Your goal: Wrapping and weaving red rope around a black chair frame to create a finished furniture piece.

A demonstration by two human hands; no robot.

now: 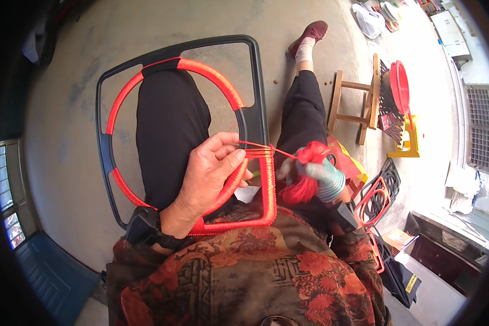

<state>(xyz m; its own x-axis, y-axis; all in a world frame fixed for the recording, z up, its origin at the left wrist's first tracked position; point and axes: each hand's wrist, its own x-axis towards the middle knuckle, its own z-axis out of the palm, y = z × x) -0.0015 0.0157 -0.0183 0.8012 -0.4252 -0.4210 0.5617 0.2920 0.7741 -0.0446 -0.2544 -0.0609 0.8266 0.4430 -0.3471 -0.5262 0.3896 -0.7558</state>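
A black rectangular frame (259,81) with a round inner ring rests across my lap. Bright red cord wrapping (269,195) covers its near right corner, and more covers parts of the ring. My bare left hand (209,171) is closed at the ring's right side, thumb and fingers pinching the red cord where several strands cross to the outer bar. From there a taut strand (285,153) runs right to a bundle of red cord (301,189). My right hand (330,182), in a pale green and grey glove, grips that bundle; its fingers are partly blurred.
My legs are spread on the concrete floor (81,163). To the right stand a wooden stool (357,103), a yellow plastic stool (410,142) and a red round item (400,87). Several black and red frames (376,198) lie near my right elbow, beside a black bag (402,280).
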